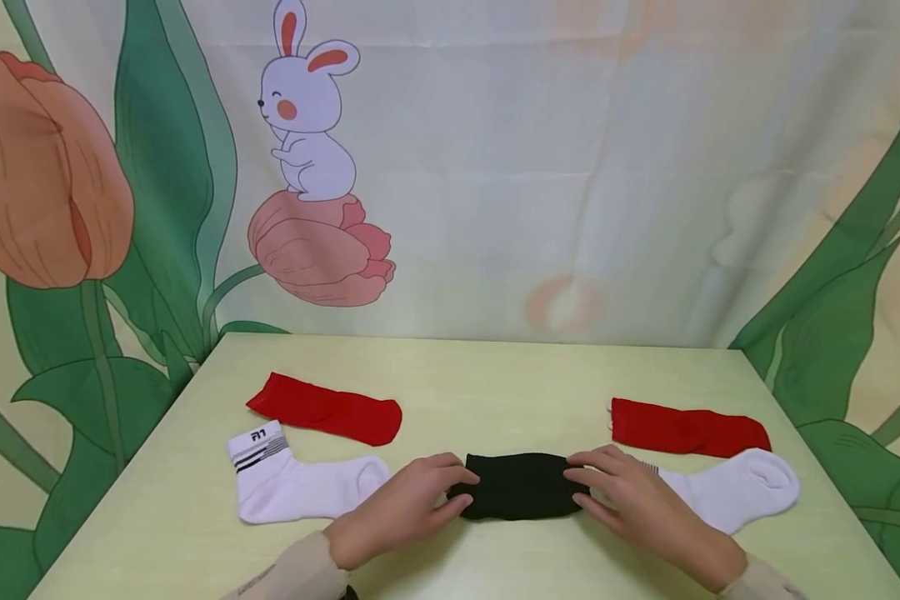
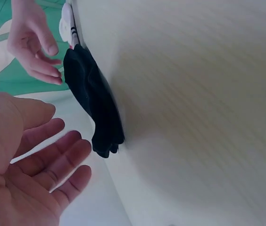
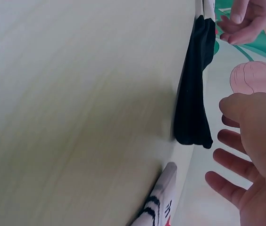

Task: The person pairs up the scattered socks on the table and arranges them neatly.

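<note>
A flat, folded black cloth (image 1: 521,486), about as long as a short sock, lies on the table between both hands. At its left end is my left hand (image 1: 412,500), fingers spread and loosely bent. My right hand (image 1: 637,500) hovers at the opposite end in a similar pose. Both wrist views show a gap between the fingers and the cloth. In the left wrist view the near end of the black cloth (image 2: 93,94) looks layered and rumpled. Beyond the left hand lies a white sock (image 1: 292,487) with black stripes; another white sock (image 1: 750,492) is partly hidden behind the right hand.
One red sock (image 1: 330,408) lies behind the left white sock, and a second red sock (image 1: 690,429) lies behind the right one. All rest on a pale wooden table (image 1: 495,375). A printed curtain (image 1: 480,167) with a rabbit and tulips hangs behind it.
</note>
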